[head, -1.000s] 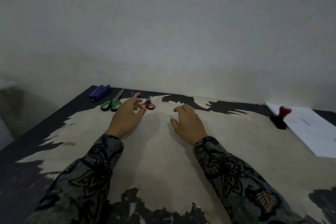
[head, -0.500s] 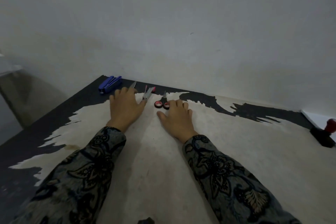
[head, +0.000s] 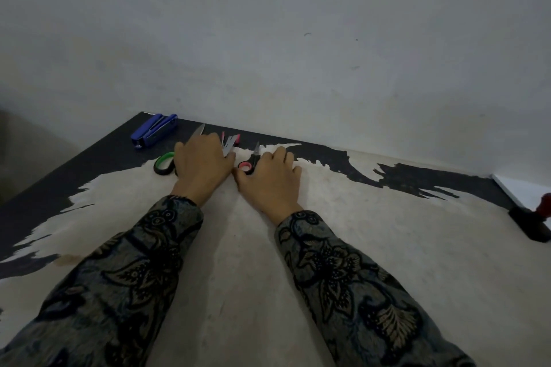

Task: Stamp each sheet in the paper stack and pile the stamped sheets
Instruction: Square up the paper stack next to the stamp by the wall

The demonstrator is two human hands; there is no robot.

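Resting flat and empty, left hand (head: 202,162) and right hand (head: 269,177) sit against scissor blades at twelve o'clock; the stamp (head: 538,219) at three o'clock waits, so a careless reach risks a cut.

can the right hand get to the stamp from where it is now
Probably yes: the right hand lies flat by the red-handled scissors, and only bare table shows between it and the stamp at the right edge.

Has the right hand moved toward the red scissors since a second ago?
Yes. The right hand shifted left, from clear of the red scissors to touching them.
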